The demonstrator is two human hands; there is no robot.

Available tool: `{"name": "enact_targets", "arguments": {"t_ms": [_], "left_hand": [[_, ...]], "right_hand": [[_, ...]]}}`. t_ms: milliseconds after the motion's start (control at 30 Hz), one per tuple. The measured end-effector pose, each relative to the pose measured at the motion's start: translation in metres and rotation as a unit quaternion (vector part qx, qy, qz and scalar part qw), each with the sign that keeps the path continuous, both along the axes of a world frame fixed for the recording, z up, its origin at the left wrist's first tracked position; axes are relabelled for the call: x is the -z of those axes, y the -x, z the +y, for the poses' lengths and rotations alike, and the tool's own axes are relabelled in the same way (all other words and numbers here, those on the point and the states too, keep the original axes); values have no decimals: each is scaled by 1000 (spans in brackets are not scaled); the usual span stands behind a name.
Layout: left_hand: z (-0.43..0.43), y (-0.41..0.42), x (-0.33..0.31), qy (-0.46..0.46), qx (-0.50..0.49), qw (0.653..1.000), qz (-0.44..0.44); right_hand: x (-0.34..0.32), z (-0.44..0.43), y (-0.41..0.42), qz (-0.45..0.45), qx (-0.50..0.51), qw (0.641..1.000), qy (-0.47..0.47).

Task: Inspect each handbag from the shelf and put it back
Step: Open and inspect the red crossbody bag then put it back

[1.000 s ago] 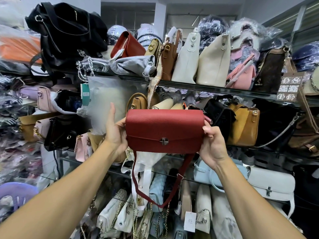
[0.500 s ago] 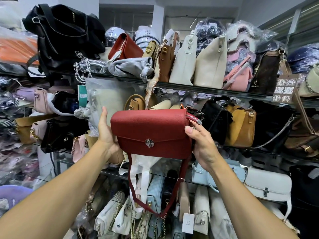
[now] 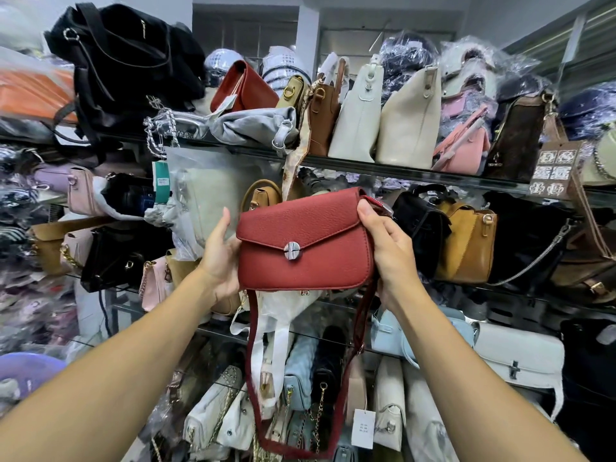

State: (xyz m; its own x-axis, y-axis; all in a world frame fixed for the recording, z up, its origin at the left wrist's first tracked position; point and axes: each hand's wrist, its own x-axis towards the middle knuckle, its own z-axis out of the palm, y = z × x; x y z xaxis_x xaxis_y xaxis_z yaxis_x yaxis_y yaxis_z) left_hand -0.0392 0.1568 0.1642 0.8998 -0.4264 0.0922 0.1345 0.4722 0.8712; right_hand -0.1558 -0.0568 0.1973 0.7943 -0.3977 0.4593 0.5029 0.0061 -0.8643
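Both hands, left hand (image 3: 218,261) and right hand (image 3: 390,251), are clasping the red handbag (image 3: 305,241) by its ends, its dangling strap (image 3: 256,378) likely snagging bags below

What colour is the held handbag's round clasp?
Silver metal clasp on the red handbag; head view.

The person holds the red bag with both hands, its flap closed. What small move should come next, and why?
Probably lift the flap. The red handbag is held in front of the shelves, left hand at one end, right hand at the other, and its round metal clasp looks fastened. Only the outside shows, so the inside seems unchecked.
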Motion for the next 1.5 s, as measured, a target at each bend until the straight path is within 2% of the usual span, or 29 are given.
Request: {"name": "enact_targets", "arguments": {"t_ms": [333,700,867,1067,1500], "left_hand": [[-3,0,-2,-64,51,997,12],[8,10,-27,-149,98,983,-33],[8,19,-39,-133,143,979,-54],[8,25,-46,-100,180,976,-75],[11,23,-43,-92,159,979,-90]], "right_hand": [[-6,-5,-2,17,42,999,-4],[8,-34,4,68,-16,981,-181],[21,-47,2,113,-54,967,-223],[28,-54,-1,123,-90,953,-261],[29,-54,-4,132,-101,956,-242]]}}
